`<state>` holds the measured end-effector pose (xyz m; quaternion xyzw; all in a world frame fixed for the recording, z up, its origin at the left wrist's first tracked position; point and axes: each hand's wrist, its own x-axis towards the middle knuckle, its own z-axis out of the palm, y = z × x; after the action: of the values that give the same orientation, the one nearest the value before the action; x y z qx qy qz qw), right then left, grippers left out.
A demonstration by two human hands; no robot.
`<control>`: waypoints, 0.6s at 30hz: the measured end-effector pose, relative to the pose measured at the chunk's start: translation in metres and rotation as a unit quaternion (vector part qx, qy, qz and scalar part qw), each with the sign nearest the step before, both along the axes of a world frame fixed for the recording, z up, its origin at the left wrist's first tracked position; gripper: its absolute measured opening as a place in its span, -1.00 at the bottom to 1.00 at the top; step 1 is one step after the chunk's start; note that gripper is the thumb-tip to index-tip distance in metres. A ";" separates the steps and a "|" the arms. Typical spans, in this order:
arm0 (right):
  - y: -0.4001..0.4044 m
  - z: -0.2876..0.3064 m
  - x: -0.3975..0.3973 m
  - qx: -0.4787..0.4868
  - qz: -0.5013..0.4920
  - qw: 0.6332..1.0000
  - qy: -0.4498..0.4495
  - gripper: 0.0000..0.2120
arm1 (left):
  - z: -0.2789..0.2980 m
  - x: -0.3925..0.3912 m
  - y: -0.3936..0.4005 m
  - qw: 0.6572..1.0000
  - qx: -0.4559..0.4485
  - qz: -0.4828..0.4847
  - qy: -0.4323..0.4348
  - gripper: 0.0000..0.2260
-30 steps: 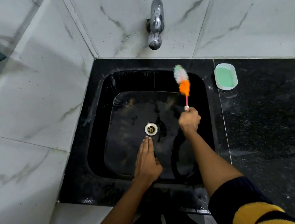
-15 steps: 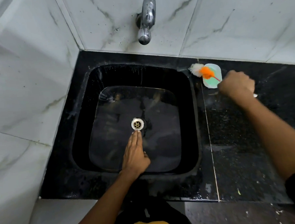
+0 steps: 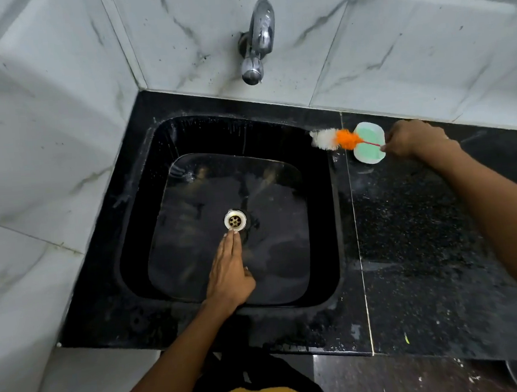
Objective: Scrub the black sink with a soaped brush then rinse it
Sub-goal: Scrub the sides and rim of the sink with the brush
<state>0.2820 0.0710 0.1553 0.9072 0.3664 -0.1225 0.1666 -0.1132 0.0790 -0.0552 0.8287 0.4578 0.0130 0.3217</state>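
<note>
Black sink (image 3: 321, 209): my left hand (image 3: 230, 276) lies flat inside, fingers together, tips at the drain (image 3: 235, 220). Brush (image 3: 338, 139): pinched by my right hand (image 3: 408, 140), bristles over the soap dish (image 3: 369, 151) beside it.

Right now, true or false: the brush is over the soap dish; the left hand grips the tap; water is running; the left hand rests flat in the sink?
1. The brush lies across the soap dish: true.
2. The left hand grips the tap: false, it lies in the sink, fingertips by the drain.
3. Water is running: false, no stream shows.
4. The right hand holds the brush: true.
</note>
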 end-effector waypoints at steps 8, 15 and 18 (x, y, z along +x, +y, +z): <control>0.010 0.016 -0.011 -0.003 0.067 0.996 -0.060 -0.69 | 0.001 0.002 -0.001 1.000 0.006 -0.005 0.004 -0.20; 0.017 0.021 -0.024 -0.153 0.069 0.985 -0.050 -0.60 | 0.003 0.003 -0.001 1.000 0.011 0.006 0.003 -0.20; 0.021 0.026 -0.035 -0.077 0.132 0.982 -0.109 -0.76 | 0.003 0.003 -0.001 1.000 0.007 0.003 0.004 -0.20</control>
<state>0.2474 0.0924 0.1810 0.8434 0.4518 -0.0275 0.2896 -0.1106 0.0777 -0.0517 0.8294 0.4616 0.0137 0.3142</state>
